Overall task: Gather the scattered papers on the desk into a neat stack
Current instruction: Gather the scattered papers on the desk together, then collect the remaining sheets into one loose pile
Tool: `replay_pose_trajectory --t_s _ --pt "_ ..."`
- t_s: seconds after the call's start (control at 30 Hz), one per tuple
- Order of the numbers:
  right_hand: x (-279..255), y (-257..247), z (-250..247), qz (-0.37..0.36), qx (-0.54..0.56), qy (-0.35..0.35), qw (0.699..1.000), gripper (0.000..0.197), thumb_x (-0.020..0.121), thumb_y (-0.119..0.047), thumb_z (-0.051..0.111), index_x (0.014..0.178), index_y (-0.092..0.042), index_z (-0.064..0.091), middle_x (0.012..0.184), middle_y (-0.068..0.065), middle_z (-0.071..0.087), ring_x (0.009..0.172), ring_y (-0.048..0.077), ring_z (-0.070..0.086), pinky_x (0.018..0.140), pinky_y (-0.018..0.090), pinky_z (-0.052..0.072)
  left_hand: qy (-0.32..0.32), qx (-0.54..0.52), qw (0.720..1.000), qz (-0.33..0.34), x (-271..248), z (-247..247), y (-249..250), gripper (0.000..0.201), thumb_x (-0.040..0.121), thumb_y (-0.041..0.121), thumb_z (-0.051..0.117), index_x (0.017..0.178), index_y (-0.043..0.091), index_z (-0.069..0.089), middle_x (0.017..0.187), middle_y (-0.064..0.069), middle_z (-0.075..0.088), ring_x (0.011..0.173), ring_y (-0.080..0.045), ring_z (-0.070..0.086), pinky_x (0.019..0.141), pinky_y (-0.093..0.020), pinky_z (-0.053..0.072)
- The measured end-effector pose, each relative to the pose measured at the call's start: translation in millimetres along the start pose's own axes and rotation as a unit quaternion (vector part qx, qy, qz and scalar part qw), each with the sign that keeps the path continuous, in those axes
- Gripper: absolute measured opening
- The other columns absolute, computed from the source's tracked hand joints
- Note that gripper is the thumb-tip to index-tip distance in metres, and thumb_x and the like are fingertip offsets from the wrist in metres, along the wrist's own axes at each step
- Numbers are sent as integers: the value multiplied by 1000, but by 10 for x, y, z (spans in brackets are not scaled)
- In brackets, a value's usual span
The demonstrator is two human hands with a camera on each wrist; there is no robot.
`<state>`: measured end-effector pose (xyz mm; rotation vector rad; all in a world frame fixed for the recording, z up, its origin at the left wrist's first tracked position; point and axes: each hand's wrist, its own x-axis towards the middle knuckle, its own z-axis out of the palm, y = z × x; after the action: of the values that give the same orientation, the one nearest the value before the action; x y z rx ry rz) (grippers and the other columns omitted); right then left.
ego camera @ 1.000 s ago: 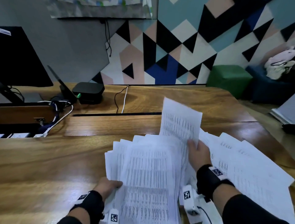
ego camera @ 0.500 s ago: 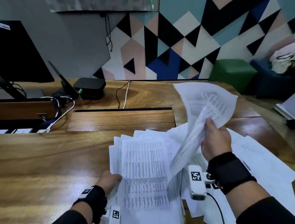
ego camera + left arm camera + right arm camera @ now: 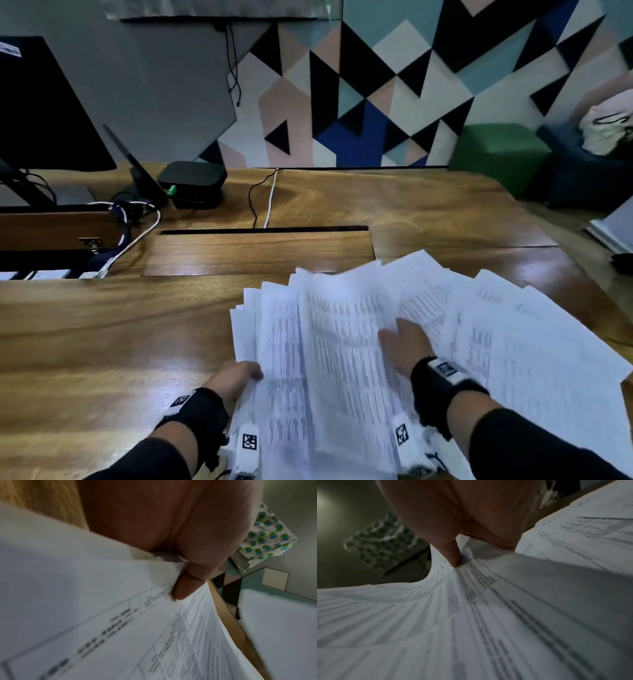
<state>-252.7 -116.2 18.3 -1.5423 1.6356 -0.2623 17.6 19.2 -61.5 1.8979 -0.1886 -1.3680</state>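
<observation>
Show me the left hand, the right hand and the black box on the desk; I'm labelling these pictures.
left hand (image 3: pixel 236 377), head view: back of the hand, gripping the papers' edge.
right hand (image 3: pixel 406 339), head view: back of the hand, on the papers.
black box (image 3: pixel 191 178), head view: its top face.

The printed rows on the papers are smeared by motion and cannot be read in any view, and the sheets run off the head view's bottom edge. The left hand shows only its back and thumb, its fingers hidden under the sheets' left edge. The right hand is blurred, and the papers cover the bench beneath them.
</observation>
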Motion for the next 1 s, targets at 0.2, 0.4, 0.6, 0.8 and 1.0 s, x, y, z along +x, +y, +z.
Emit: replay_pose_trajectory --t_s 0.2,0.4,0.6,0.8,1.0 --pt "-54 278 366 49 -41 -30 997 25 99 -23 39 115 -11 54 127 11 57 104 27 56 96 32 44 -15 -11 1000 -14 -34 23 18 68 40 6 63 105 -15 64 87 -30 69 79 -48 68 82 -73 46" --pt "-58 299 597 12 23 -62 998 35 94 -26 47 62 -16 38 65 0 42 62 18 44 64 32 40 -42 -6 998 35 -218 143 30 40 73 18 83 109 2 72 95 -18 79 86 -36 76 83 -48 59" --pt "-78 443 583 3 88 -21 996 38 83 -42 67 106 -13 57 98 0 51 94 21 54 83 31 44 -17 1 997 79 -312 156 57 23 80 -4 72 103 -8 71 88 -21 78 78 -37 76 74 -43 60" --pt "-122 575 463 24 240 -64 968 49 75 -43 77 113 -25 52 111 -6 65 99 15 65 86 29 52 -78 -131 987 55 -297 -198 -10 25 90 -5 57 113 -3 67 106 -26 74 88 -38 74 79 -46 59" --pt "-237 408 477 -2 273 -112 956 21 87 -16 68 108 -11 66 99 2 73 97 25 69 81 32 55 -129 -95 987 22 -313 67 -34 38 81 -3 65 119 -7 65 114 -30 70 105 -48 67 94 -54 52"
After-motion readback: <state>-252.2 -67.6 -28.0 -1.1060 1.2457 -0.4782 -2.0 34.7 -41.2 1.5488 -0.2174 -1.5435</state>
